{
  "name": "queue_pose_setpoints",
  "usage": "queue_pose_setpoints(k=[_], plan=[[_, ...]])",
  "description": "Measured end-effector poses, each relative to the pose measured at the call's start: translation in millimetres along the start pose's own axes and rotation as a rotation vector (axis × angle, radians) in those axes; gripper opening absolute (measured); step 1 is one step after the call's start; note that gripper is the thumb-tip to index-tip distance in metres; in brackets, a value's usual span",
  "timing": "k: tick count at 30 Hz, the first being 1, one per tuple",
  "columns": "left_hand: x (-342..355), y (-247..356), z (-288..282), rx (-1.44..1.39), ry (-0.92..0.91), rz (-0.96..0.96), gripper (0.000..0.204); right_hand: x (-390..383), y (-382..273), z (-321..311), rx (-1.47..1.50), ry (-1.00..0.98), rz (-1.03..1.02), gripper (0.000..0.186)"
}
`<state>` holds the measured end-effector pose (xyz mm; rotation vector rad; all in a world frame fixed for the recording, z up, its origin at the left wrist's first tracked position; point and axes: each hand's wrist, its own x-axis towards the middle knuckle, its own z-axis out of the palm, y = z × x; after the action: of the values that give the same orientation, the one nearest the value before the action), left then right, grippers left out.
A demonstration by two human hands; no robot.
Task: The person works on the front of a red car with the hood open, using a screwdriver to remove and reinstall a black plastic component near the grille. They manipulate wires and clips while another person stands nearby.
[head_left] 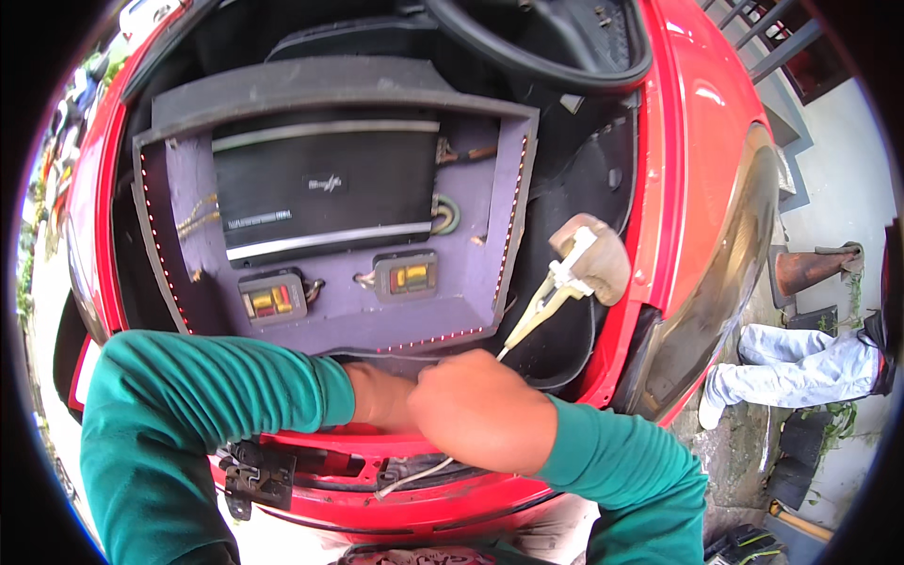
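Note:
My right hand [482, 412] is closed in a fist above the red rear sill of a car's open boot. A thin white cable [414, 478] comes out below the fist, and its upper end reaches a cream plastic piece [541, 306] on the other side. That piece leads to a white fitting with a cloudy, rounded translucent part [603, 264], lying on the black lining at the right. My left hand [384, 397] meets the right one at the sill. Its fingers are hidden behind the right hand, so their grip does not show.
A purple-lined box [405, 320] edged with small red lights holds a black amplifier [320, 188] and two small modules [407, 275]. A metal latch [254, 476] sits at the sill's left. On the right are another person's legs [800, 365] and a rusty cone [815, 273].

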<state>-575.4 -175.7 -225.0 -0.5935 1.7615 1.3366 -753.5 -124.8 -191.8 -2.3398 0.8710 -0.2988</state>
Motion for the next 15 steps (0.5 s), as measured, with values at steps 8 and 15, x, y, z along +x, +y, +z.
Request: queue_pose_setpoints(k=[8, 15], plan=[[4.6, -10.5, 16.8, 0.210, 0.184, -0.015, 0.051, 7.4, -0.8, 11.9, -0.099, -0.079, 0.024, 0.009], [4.1, -3.0, 18.1, 0.264, 0.177, -0.093, 0.048, 14.0, -6.7, 9.3, -0.150, -0.100, 0.068, 0.015]])
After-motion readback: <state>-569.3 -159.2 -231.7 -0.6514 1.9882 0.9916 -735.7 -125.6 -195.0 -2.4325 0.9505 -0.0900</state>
